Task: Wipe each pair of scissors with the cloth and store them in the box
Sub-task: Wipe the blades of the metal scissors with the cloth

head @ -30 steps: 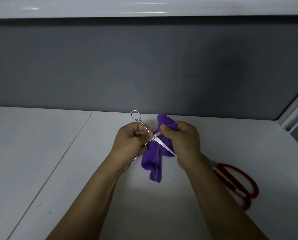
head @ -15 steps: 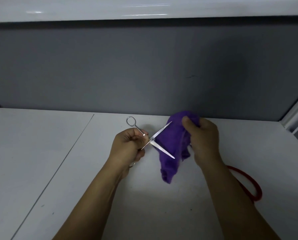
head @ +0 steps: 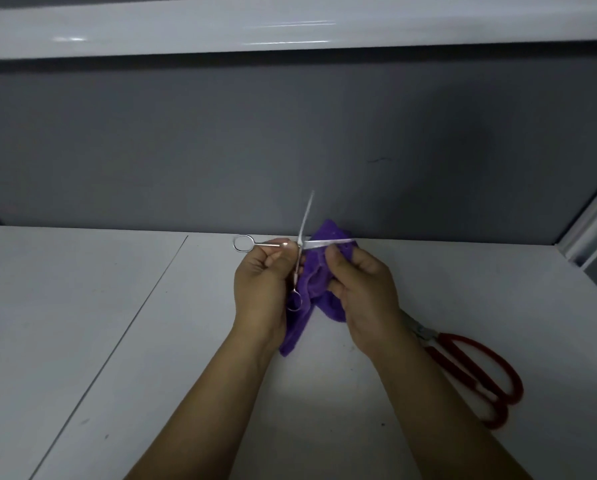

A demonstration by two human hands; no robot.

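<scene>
A: A white worktop (head: 82, 306) is running across the lower half of the frame, with a dark grey wall (head: 186, 150) rising behind it. What is going on at the centre?

B: The left hand (head: 262, 289) is holding the small scissors (head: 300, 244) just above centre. Its grip is curled round the handle shanks, with one ring sticking out to the left and the other hanging below the fingers. The blades are standing wide apart: one is pointing up against the wall, the other is lying level toward the right.

A: And the cloth?

B: The right hand (head: 363, 292) is bunching the purple cloth (head: 316, 282) just right of centre, its grip clamped on the fabric. The level blade is touching the top of the cloth. Whether the fabric is wrapping its far side, I cannot tell.

A: How should this wipe go?

B: I am judging it to be the level blade's turn. It is worth folding the cloth over both faces and drawing from the pivot out toward the tip, so the fingers are sliding along the flat and never across the edge. The left hand should be bracing the handles so the blades are not snapping together, and the upright point wants watching.

A: What is left?

B: The red-handled scissors (head: 480, 372) are lying on the worktop at lower right, partly under the right forearm, seemingly waiting for their turn. The box is not showing anywhere in the frame.
</scene>
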